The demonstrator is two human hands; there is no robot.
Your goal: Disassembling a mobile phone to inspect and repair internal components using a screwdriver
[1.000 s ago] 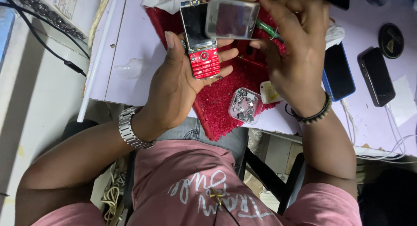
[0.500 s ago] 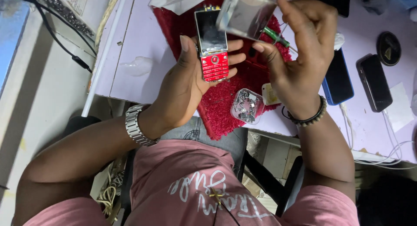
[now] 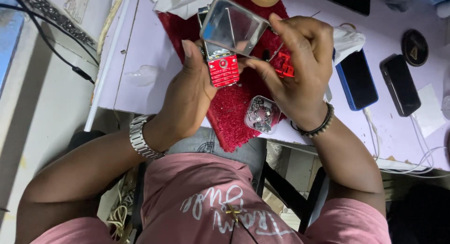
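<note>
Compared with half a second ago, the right hand [image 3: 300,70] is bringing the clear rectangular screen panel [image 3: 234,28] down closer over the red keypad phone [image 3: 220,65], so the panel is now overlapping the phone's upper part instead of standing off to its right. The left hand [image 3: 187,89] is keeping its grip, shifted only slightly.

The left hand is cupping the phone from beneath, thumb lying along its left edge and fingers curled behind it. The right hand is pinching the panel at its right edge between thumb and fingertips, with the other fingers bent loosely. The phone is sitting upright in the left palm, between the two hands and above the red mat [image 3: 234,112] on the desk [image 3: 140,56]. Its keypad is bright red with rows of small keys; the upper half is hiding behind the glossy, grey-tinted panel.

Just below the right hand, a small clear box of metal parts [image 3: 261,115] is lying on the mat. To the right of that hand, a blue phone [image 3: 357,80] and a black phone [image 3: 400,84] are resting side by side.
</note>
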